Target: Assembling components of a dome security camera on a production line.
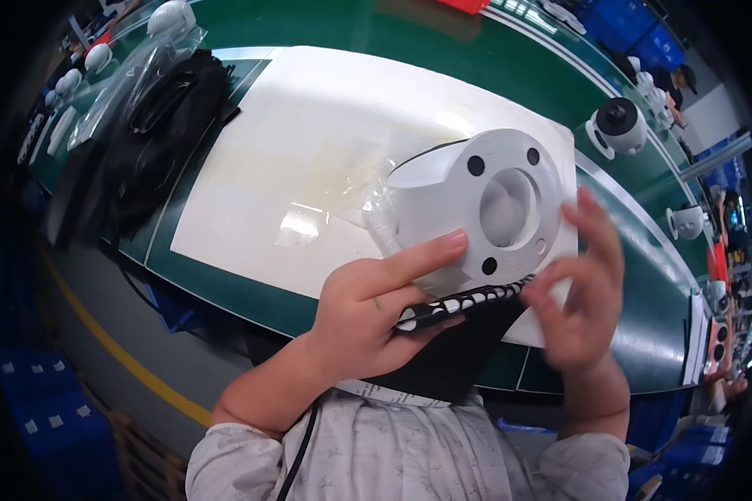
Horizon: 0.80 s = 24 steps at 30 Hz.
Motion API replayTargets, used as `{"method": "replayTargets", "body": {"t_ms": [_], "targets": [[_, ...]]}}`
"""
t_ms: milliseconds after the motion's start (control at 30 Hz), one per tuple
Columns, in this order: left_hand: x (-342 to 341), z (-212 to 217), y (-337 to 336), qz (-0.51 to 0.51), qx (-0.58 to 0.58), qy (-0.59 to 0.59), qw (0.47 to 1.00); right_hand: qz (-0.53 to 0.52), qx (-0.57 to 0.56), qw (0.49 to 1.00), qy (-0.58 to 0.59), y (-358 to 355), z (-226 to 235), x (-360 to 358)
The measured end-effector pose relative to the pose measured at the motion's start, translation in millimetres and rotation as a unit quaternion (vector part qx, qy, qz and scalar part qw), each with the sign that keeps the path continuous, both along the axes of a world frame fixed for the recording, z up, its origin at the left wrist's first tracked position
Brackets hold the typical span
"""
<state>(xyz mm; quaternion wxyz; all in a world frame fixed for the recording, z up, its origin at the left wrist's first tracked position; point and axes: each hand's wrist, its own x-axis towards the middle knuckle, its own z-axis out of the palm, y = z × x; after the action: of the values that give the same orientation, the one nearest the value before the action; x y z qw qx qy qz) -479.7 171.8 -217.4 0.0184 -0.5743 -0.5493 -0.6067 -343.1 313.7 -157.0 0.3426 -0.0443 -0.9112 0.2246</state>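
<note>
A white rounded housing [426,188] lies with its ring-shaped base turned up, partly in clear plastic film. Three black round pads sit on the base ring, and a bare round recess [541,246] shows at its lower right. Between the fingers of my left hand [363,309] is a black strip with white round spots [468,302], seemingly a sheet of adhesive pads. My left index finger rests against the housing's side. My right hand [581,292], slightly blurred, has thumb and forefinger pinched near the strip's far end; anything between them is too small to make out.
A white board [251,192] lies under the housing on the green work surface [251,25]. Black bags or cloth [171,108] and clear plastic [121,92] are heaped at left. More white camera-like units [622,125] stand along the right. Other people are at the far right.
</note>
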Motion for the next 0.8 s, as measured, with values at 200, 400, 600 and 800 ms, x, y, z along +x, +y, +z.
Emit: {"method": "replayTargets", "body": {"t_ms": [200, 400, 600, 800], "targets": [[-4, 0, 2, -0.012, -0.012, 0.034, 0.999, -0.002, -0.153, 0.987, -0.044, 23, -7, -2], [4, -3, 6, 0.023, -0.004, -0.008, 1.0, -0.069, 0.111, 0.988, -0.082, 15, 4, 8], [4, -2, 6, 0.028, -0.029, 0.006, 0.999, -0.055, 0.085, 0.991, -0.084, 22, -7, 13], [2, -5, 12, 0.033, -0.014, 0.004, 0.999, 0.048, -0.493, 0.867, -0.049, 32, -19, -7]]}}
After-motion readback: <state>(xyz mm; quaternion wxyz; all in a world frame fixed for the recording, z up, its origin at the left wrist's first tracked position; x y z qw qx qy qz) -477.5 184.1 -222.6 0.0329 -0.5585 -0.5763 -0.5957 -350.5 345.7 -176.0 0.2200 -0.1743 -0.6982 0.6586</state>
